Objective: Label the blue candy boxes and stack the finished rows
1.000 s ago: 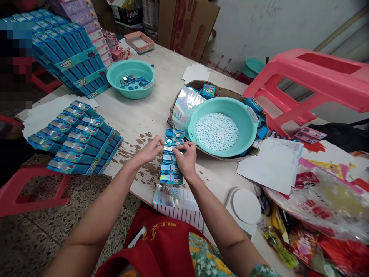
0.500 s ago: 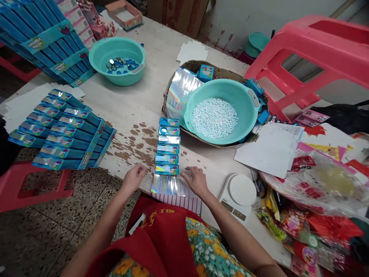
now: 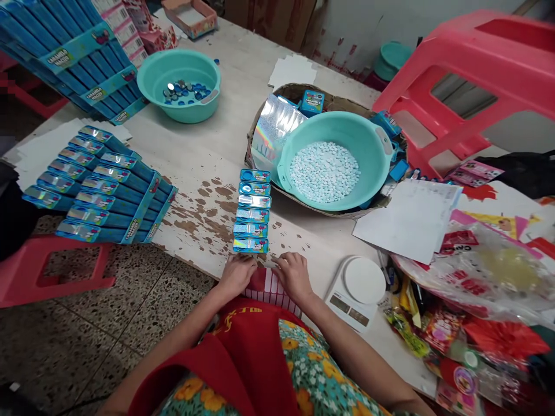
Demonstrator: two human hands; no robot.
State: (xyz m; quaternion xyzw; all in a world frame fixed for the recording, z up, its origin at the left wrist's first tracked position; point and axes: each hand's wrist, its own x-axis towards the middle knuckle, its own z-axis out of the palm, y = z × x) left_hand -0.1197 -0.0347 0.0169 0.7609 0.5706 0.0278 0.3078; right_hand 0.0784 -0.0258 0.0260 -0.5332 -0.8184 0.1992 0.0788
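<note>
At the table's near edge lies a shiny silver sheet (image 3: 262,281), its surface reflecting red, with a striped lower part. My left hand (image 3: 236,274) has its fingers closed at the sheet's far left corner. At the far right corner my right hand (image 3: 295,278) pinches the edge between thumb and fingers. My hands cover both corners. Just beyond them stands a column of blue candy boxes (image 3: 251,215), several in a row, with shiny strips on some tops. The nearest box almost touches my fingertips.
Ahead, a teal basin (image 3: 375,167) of white candies sits in a cardboard box (image 3: 250,151). Another teal basin (image 3: 150,86) holds blue and silver pieces. Stacked blue boxes (image 3: 125,196) stand left. A white scale (image 3: 362,280), papers (image 3: 407,216) and plastic wrappers lie right.
My left hand has moved right onto the sheet's far left corner. My right hand has shifted slightly and stays at the right corner. The sheet's look changes from silver to red reflections.
</note>
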